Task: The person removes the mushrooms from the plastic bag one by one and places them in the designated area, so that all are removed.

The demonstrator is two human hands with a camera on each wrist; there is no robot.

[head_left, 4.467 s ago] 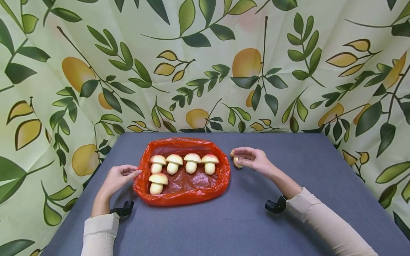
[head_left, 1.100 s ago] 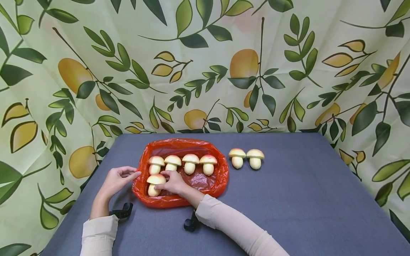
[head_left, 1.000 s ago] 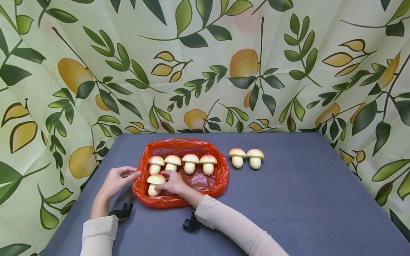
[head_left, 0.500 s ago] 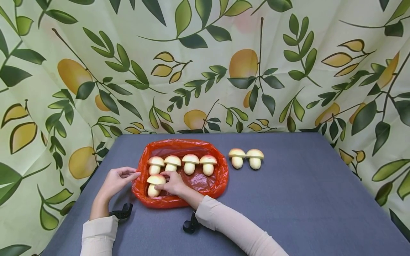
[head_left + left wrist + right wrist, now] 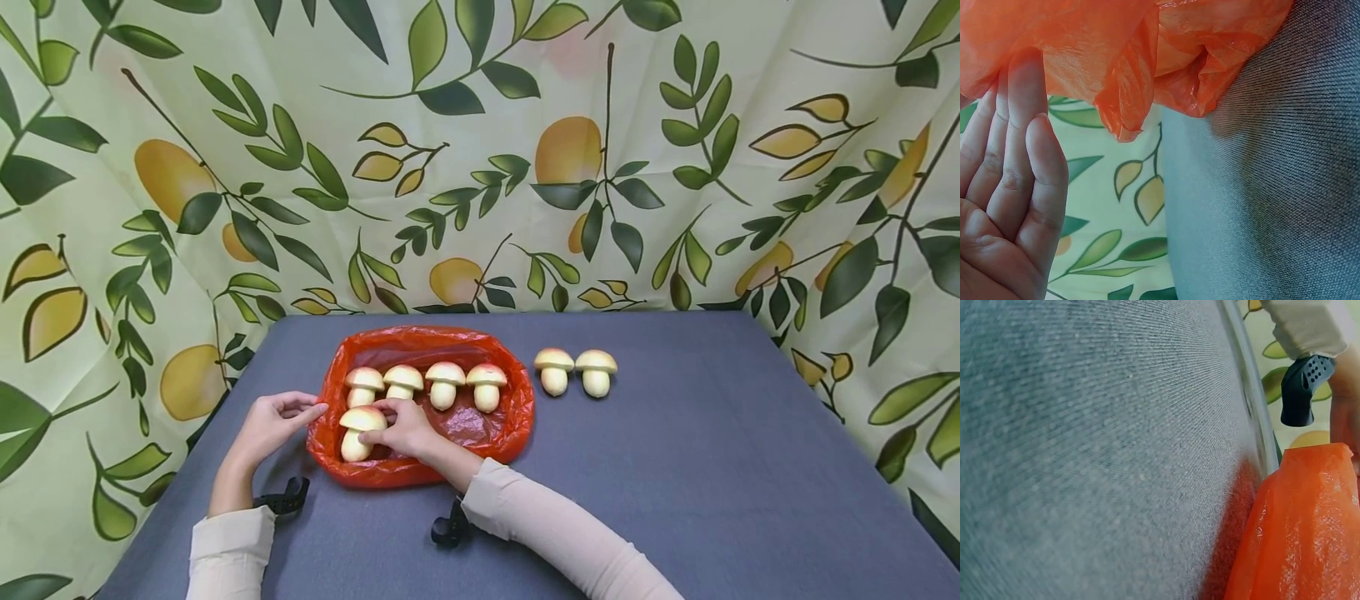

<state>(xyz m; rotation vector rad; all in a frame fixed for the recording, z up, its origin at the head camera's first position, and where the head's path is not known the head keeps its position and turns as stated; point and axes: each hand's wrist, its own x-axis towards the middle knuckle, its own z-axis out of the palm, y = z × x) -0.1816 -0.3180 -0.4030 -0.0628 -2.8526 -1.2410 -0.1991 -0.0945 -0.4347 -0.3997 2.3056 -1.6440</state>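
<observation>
At the left rim of a red plastic bag [image 5: 390, 475], spread wide like a shallow box on the grey table [image 5: 675, 467], the left hand [image 5: 268, 429] touches the plastic with relaxed, nearly straight fingers; it is not clenched on anything, and perhaps rests there to keep the thin wall from sagging or sliding. A black device [image 5: 285, 497] sits at that wrist.

Just inside, in the front-left corner, is the held mushroom [image 5: 360, 421], which the right hand [image 5: 408, 429] pinches between thumb and fingers from its right side. That hold probably suits the spot, since the bag wall crowds the other side (the right wrist's view misses the fingers, so only the head view shows this). Behind it, four mushrooms [image 5: 445, 375] run in a row from left to right, caps to the back and stems toward the person, perhaps lined up so the front stays roomy.

Outside the bag to the right, a pair of loose mushrooms [image 5: 554, 367] lies side by side on the table, facing the same way, likely kept within easy reach of the right arm.

No brand, label or writing can be read on the bag, the mushrooms, the wrist device or the leaf-print cloth [image 5: 480, 67] behind.
</observation>
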